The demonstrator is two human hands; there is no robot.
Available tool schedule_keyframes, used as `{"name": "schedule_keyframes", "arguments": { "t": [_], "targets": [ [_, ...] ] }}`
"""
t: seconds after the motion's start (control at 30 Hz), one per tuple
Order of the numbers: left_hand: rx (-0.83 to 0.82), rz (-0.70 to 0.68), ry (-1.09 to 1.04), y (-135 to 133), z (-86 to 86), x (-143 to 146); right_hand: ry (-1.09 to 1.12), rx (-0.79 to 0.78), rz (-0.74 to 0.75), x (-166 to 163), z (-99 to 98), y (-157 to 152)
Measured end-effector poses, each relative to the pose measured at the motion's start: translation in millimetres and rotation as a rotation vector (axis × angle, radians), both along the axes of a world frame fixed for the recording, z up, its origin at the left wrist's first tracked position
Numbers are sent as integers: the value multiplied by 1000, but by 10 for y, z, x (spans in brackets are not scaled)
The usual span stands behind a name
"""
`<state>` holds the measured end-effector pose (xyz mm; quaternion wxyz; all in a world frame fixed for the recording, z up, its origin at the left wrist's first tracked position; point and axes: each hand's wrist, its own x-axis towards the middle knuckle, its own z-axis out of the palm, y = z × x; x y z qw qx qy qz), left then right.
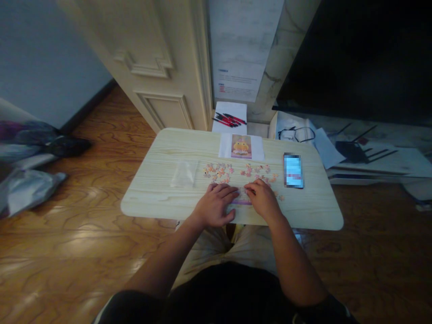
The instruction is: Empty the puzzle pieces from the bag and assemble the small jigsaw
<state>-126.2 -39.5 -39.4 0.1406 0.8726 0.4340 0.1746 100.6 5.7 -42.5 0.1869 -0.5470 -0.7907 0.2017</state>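
My left hand [218, 204] lies flat with its fingers stretched over the left side of a small jigsaw puzzle frame with a purple lower edge [241, 202]. At the frame's right side, my right hand [261, 195] has its thumb and fingers pinched together; whatever is between them is too small to make out. Loose pinkish-orange puzzle pieces [218, 171] are spread just beyond my left hand. Another scatter of pieces [256, 169] lies beyond my right hand, with a few near its knuckles. Both hands cover much of the frame.
On the pale wooden table [151, 180] are a clear plastic bag [184, 174], a printed sheet with a yellow figure [241, 147] and a phone [293, 170]. Behind it, red and black pens [229, 119] rest on white paper. A dark screen [364, 63] stands at the back right.
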Motion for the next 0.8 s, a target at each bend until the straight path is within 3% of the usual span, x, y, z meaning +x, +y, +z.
{"name": "schedule_keyframes", "arguments": {
  "t": [0.8],
  "targets": [
    [43, 36, -45, -13, -29, -28, 63, 9, -75, 191, 25, -51]
  ]
}}
